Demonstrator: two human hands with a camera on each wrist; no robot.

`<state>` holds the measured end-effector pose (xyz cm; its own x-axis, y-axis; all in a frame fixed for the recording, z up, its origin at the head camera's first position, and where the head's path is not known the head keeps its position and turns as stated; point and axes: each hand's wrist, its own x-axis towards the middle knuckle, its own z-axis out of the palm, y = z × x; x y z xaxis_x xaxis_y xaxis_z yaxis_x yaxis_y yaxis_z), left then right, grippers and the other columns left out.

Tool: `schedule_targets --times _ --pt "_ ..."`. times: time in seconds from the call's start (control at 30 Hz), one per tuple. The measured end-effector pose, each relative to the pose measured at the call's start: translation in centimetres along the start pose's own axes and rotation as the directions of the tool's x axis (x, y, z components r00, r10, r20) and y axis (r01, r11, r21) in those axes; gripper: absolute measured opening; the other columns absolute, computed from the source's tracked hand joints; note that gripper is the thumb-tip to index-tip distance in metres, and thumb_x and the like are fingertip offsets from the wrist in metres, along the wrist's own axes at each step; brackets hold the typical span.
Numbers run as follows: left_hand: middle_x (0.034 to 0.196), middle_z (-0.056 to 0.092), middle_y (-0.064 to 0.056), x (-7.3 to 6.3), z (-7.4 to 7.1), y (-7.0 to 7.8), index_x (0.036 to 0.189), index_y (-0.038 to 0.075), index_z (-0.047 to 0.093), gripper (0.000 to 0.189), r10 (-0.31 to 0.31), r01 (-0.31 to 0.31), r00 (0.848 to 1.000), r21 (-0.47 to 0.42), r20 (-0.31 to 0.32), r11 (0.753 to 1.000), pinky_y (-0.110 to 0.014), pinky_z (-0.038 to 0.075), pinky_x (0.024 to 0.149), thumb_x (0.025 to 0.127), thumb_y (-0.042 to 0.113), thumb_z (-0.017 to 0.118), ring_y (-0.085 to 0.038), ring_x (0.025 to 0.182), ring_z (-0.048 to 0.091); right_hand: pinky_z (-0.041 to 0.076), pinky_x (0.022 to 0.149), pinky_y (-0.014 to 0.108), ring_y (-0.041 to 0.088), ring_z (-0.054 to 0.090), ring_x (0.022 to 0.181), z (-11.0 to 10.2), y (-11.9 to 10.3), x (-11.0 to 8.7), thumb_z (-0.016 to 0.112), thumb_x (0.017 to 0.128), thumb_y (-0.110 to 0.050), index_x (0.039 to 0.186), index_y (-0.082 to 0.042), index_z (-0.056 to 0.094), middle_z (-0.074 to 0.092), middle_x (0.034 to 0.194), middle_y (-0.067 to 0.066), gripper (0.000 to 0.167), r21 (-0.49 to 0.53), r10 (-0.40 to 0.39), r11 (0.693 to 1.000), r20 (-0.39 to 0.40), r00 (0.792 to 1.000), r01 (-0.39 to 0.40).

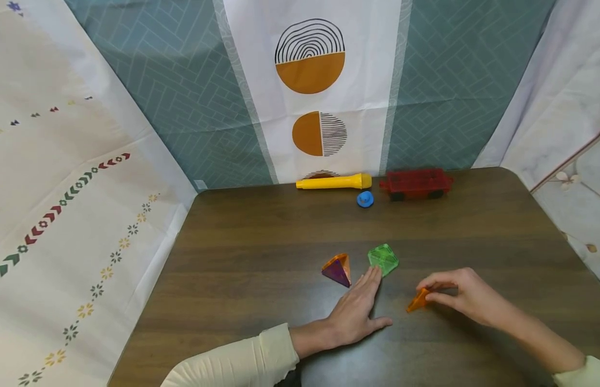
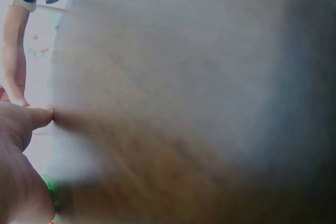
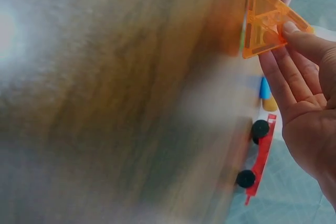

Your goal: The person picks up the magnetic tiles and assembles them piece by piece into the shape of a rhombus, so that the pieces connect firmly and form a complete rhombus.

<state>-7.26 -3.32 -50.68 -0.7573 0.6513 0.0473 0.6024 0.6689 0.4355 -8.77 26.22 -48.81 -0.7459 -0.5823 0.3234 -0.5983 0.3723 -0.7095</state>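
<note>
orange triangular tile (image 1: 418, 301): 1 | purple-and-orange piece (image 1: 337, 271): 1 | green piece (image 1: 384, 258): 1 | yellow stick (image 1: 331, 183): 1 | blue round piece (image 1: 364, 199): 1 | red wheeled cart (image 1: 418, 183): 1 | left hand (image 1: 354, 316): 1 | right hand (image 1: 471, 296): 1 | counter (image 1: 232, 269): 1

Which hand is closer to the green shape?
The left hand is nearer: its fingers reach the near edge of the green shape. The right hand is apart, off to its right, pinching an orange triangle.

Brown wood-grain table (image 1: 222, 242), glare (image 1: 345, 360) toward front. Teal-white cloth (image 1: 174, 80) behind, cream patterned cloth (image 1: 53, 150) left, white floral cloth (image 1: 575, 193) right.
</note>
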Motion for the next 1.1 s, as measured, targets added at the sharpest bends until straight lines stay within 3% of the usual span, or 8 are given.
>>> schedule_targets --times 0.3,0.73,1.1 --pt "0.174 0.020 -0.019 0.1 0.0 -0.1 0.167 -0.004 0.021 0.102 0.002 -0.003 1.000 0.024 0.011 1.000 -0.035 0.023 0.127 0.098 0.047 0.076 -0.026 0.161 0.020 0.059 0.076 0.019 0.006 0.075 0.092 -1.1 -0.4 1.4 0.086 0.087 -0.002 0.106 -0.013 0.083 0.081 0.102 -0.003 0.023 0.033 0.103 0.994 0.049 0.994 -0.104" --pt "0.174 0.021 -0.018 0.2 0.0 -0.1 0.167 -0.003 0.021 0.102 -0.008 0.008 1.000 0.022 0.012 1.000 -0.034 0.022 0.127 0.098 0.046 0.077 -0.026 0.161 0.020 0.061 0.079 0.024 0.006 0.074 0.095 -1.8 -0.6 5.0 0.087 0.086 -0.003 0.106 -0.014 0.082 0.080 0.104 -0.006 0.024 -0.009 -0.028 1.000 0.088 0.996 0.029" --pt "0.174 0.021 -0.018 0.1 -0.1 -0.1 0.167 -0.003 0.021 0.103 -0.012 0.012 1.000 0.004 0.014 1.000 -0.034 0.023 0.127 0.097 0.046 0.078 -0.025 0.161 0.019 0.063 0.080 0.032 0.006 0.074 0.094 -0.3 0.3 6.5 0.087 0.087 -0.003 0.106 -0.012 0.083 0.081 0.104 -0.004 0.021 -0.006 0.018 1.000 0.111 0.994 -0.017"
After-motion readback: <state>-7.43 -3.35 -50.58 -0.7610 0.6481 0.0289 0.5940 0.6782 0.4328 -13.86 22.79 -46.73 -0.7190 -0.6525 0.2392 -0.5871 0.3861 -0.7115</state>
